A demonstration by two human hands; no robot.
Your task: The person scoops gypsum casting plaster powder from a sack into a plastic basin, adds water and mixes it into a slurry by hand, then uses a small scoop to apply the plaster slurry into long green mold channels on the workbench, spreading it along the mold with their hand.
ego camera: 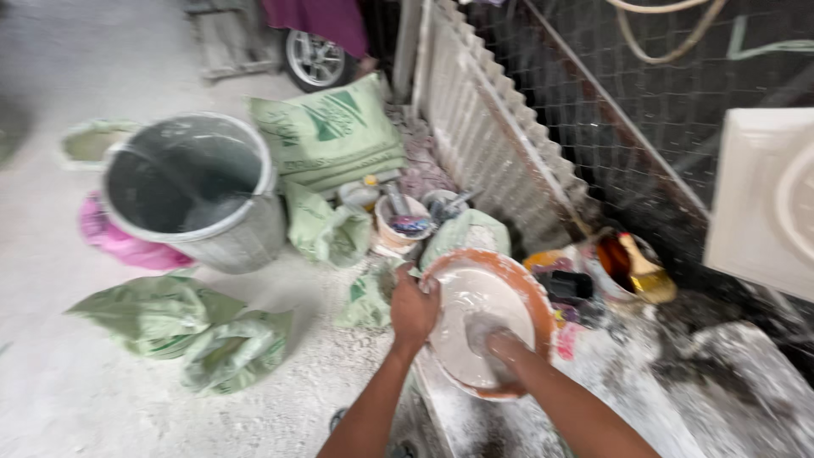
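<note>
On the dusty worktop (627, 399) sits an orange bowl (530, 293) of wet white plaster, probably heavy and slick. Left hand (413, 309) clamps its near rim, the best grip spot; right hand (500, 348) is in the mix, can't tell if closed.

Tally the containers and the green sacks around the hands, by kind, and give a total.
Orange bowl of white mix, gripped by the left hand, right hand inside it: 1
Large grey bin: 1
Small cups behind the bowl: 3, blurred
Tin with a brush: 1
Green sacks, full or crumpled: 5, roughly
Total: 11
</note>
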